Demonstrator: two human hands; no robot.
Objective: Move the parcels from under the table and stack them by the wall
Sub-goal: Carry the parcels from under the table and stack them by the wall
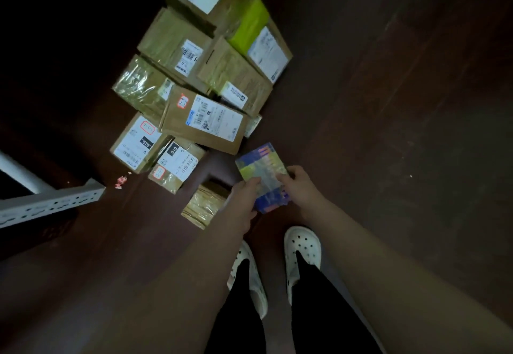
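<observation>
The left grip [243, 201] and right grip [299, 187] clasp the long edges of the flat blue-and-yellow printed parcel [261, 164]. The brown cardboard parcels [205, 123] lie off its far-left corner, nearer the left grip.

Both bare forearms were stretched forward and down from the bottom of the view, angled towards each other. The left hand [244, 201] gripped the near left edge of a flat blue-and-yellow printed packet [262, 170], with the thumb laid across its upper face. The right hand [299, 184] held the opposite edge, knuckles up and fingers curled onto it. The two hands were near each other, with the packet between them.
</observation>
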